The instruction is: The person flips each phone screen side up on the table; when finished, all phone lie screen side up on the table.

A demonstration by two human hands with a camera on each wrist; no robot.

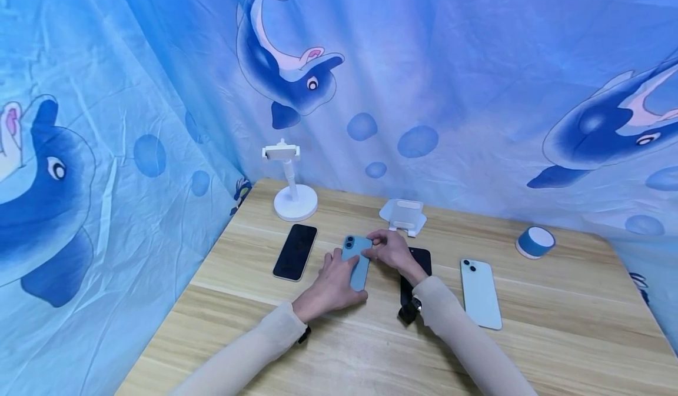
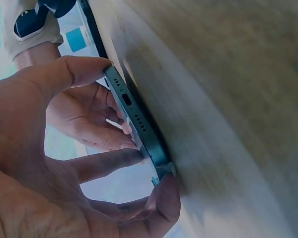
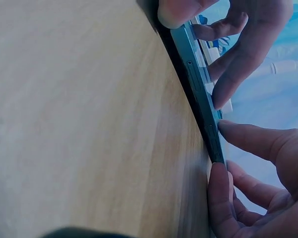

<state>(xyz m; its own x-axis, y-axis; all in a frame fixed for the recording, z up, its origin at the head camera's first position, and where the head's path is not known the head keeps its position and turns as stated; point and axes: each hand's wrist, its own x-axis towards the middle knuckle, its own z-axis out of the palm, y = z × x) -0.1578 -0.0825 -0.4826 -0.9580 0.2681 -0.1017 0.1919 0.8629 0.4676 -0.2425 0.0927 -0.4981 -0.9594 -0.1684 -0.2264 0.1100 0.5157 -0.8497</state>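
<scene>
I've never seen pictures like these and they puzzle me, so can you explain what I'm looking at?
There's no robot here, just a person's bare hands. The wide picture is taken from the person's head, looking down. The close ones are taken from each wrist, so the fingers look huge. The left hand and right hand both hold a blue phone. On the wooden table are a dark-screened phone, a pale phone, a partly hidden black object, two white stands and a blue-and-white round thing.

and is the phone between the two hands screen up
No, the blue phone has its back, with two camera lenses, facing up.
</scene>
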